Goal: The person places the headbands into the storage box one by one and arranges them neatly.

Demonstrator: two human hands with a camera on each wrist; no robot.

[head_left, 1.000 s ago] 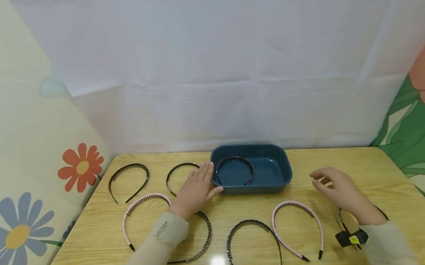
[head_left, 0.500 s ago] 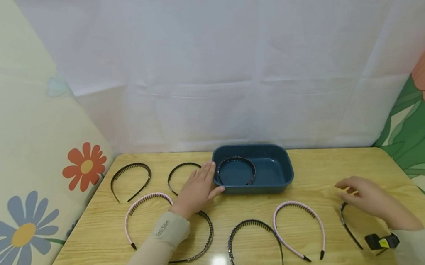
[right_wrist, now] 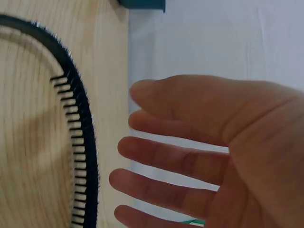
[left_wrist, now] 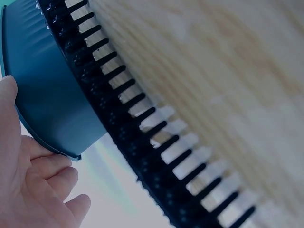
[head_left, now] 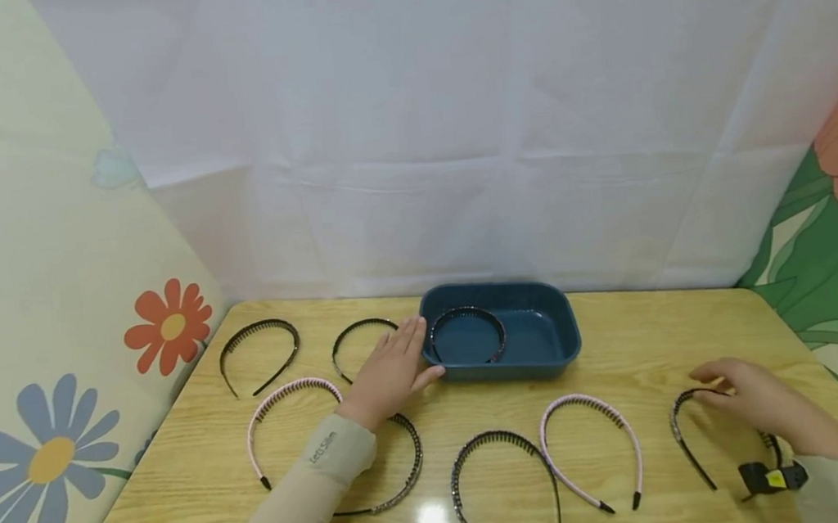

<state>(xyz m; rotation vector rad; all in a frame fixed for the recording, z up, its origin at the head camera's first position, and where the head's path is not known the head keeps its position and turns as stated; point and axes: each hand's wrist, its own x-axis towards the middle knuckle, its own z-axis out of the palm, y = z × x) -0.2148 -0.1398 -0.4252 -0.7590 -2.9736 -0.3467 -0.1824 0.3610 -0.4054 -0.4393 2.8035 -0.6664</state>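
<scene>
My left hand [head_left: 387, 376] rests against the left end of a dark blue bin [head_left: 543, 338], fingers stretched along its rim and thumb at the front corner. Inside that bin lies a black headband [head_left: 503, 339]. At the right, my right hand [head_left: 771, 410] hovers over a black headband with a glittery side [head_left: 676, 426], partly hidden behind the hand. The right wrist view shows its fingers spread loosely, apart from the toothed band [right_wrist: 86, 128]. In the left wrist view a toothed black headband [left_wrist: 111, 123] lies close to the camera, beside the bin.
Two pink headbands [head_left: 291, 384] [head_left: 588, 400] and several black ones lie about the wooden table [head_left: 646, 326]. One black headband [head_left: 257, 325] is at the far left, another [head_left: 454, 480] at the front. A white sheet [head_left: 397, 173] hangs behind.
My right hand has moved right and toward the front, from beside the bin to over the rightmost headband. The left hand stays on the bin.
</scene>
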